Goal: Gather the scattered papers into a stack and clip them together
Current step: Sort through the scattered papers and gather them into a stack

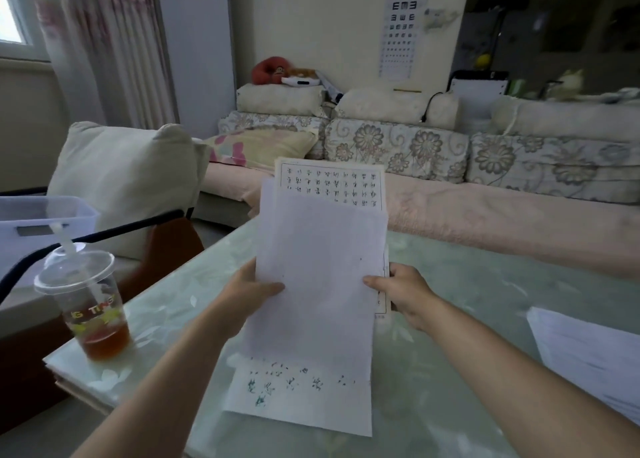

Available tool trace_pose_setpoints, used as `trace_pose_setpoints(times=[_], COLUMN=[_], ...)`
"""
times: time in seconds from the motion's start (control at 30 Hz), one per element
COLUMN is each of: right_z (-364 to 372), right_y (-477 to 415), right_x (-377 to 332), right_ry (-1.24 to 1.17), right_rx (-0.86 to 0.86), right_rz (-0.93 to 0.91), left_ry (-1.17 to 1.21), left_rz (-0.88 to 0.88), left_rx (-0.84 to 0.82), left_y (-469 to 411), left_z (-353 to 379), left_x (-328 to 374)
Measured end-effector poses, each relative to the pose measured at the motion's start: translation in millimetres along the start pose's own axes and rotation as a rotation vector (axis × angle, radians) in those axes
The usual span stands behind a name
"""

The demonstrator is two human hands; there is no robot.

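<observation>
A loose bundle of white papers point(320, 270) is held up above the pale green glass table point(467, 336). The sheets are not squared: one with printed characters sticks out at the top, another with blue-green marks hangs at the bottom. My left hand point(247, 293) grips the bundle's left edge, thumb on the front sheet. My right hand point(401, 294) grips the right edge, thumb on the front as well. Another sheet of paper point(588, 357) lies on the table at the right. No clip is in view.
A plastic cup of brown tea with a domed lid and straw point(88, 301) stands at the table's left corner. A clear plastic box point(38, 222) and a chair with a cushion point(128, 180) are at the left. A floral sofa point(450, 180) runs behind the table.
</observation>
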State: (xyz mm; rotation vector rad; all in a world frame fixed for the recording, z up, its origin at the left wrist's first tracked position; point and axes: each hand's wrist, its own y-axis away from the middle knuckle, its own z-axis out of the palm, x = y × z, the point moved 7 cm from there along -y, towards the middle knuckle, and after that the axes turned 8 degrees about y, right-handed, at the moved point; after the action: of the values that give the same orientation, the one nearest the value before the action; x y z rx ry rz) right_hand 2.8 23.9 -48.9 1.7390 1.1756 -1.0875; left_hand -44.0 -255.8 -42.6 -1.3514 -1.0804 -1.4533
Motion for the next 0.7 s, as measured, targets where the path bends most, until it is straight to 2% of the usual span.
trace_pose_setpoints(times=[0.2,0.37,0.6,0.7], right_z=[-78.4,-138.7,-170.7,-173.0], right_y=[46.8,88.9,110.6,112.0], right_x=[-28.7,-58.7,-58.2,-42.0], right_ry=[-0.008,0.004,0.04,0.049], right_rx=[0.258,0.485,0.438,0.434], right_rz=[-0.223,-0.38,-0.399,-0.369], left_ry=[0.127,0.173,0.189,0.153], left_rz=[0.181,0.334,0.446,0.428], left_rx=[-0.011,0.053,0.113,0.135], left_y=[12.1,31.4,53.4,56.1], left_z=[80.6,133.1,173.0,182.4], left_x=[43.9,85.9,105.0,100.4])
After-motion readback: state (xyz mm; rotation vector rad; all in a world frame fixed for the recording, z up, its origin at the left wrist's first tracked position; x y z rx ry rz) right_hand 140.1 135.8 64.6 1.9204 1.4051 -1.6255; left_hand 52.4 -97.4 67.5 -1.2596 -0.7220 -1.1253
